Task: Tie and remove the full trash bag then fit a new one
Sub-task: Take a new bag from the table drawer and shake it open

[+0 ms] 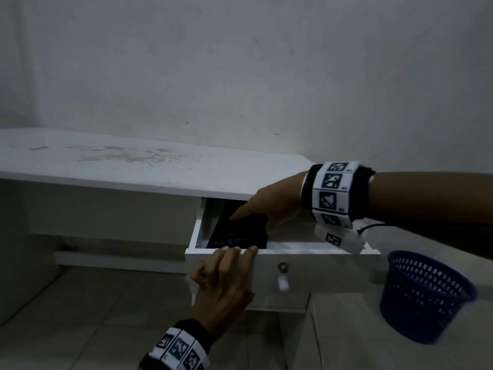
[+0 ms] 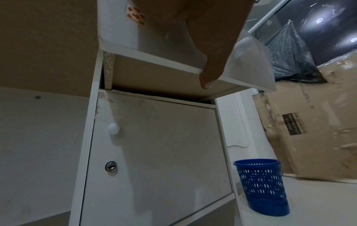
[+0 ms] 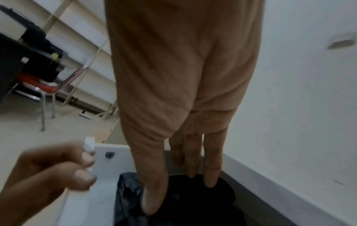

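Note:
A white desk drawer (image 1: 306, 265) stands pulled out, with a folded black trash bag (image 1: 234, 236) lying in its left end. My right hand (image 1: 241, 214) reaches into the drawer from the right. Its thumb and straight fingers rest on top of the black bag (image 3: 193, 206). My left hand (image 1: 232, 260) grips the drawer front, fingers hooked over its top edge and the thumb (image 2: 208, 79) under its lower edge. The blue mesh waste basket (image 1: 424, 295) stands on the floor to the right of the desk, also in the left wrist view (image 2: 260, 186).
The white desk top (image 1: 120, 166) overhangs the back of the drawer, against a wall. Below the drawer is a cabinet door (image 2: 154, 152) with a lock and knob. Cardboard boxes (image 2: 313, 130) with dark plastic (image 2: 289, 53) on them stand behind the basket. A chair (image 3: 44, 90) is behind me.

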Action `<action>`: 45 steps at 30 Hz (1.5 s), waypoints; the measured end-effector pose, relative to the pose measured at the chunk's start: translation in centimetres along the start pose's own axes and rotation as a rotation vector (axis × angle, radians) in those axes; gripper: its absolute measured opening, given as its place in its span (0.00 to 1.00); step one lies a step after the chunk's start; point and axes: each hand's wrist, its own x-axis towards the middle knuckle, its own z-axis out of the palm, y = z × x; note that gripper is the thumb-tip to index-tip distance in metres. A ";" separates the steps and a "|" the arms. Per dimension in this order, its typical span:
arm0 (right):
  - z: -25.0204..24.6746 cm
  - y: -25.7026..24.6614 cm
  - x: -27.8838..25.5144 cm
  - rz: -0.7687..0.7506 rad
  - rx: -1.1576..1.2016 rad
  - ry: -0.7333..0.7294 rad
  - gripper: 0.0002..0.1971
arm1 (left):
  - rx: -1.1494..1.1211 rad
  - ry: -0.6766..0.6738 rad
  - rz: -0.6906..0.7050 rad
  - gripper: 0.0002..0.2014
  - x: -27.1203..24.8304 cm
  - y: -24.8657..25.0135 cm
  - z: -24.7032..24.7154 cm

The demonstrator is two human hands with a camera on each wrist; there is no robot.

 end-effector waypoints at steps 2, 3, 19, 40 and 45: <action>0.4 -0.5 1.2 -0.030 -0.063 -0.097 0.48 | -0.002 0.007 -0.003 0.55 0.0 0.1 0.0; 0.6 -0.7 1.6 -0.036 -0.088 -0.136 0.51 | -0.005 0.011 -0.003 0.54 0.0 0.2 0.0; 2.9 -0.7 6.3 -0.240 -0.122 0.043 0.35 | -0.044 -0.028 -0.009 0.51 -0.3 -0.3 0.5; -9.5 5.7 -6.4 0.106 0.241 0.822 0.25 | -0.052 -0.040 -0.024 0.54 -0.2 0.2 -0.1; -3.0 7.0 -1.2 0.193 0.135 0.405 0.26 | -0.065 -0.073 -0.037 0.55 0.0 0.5 -0.3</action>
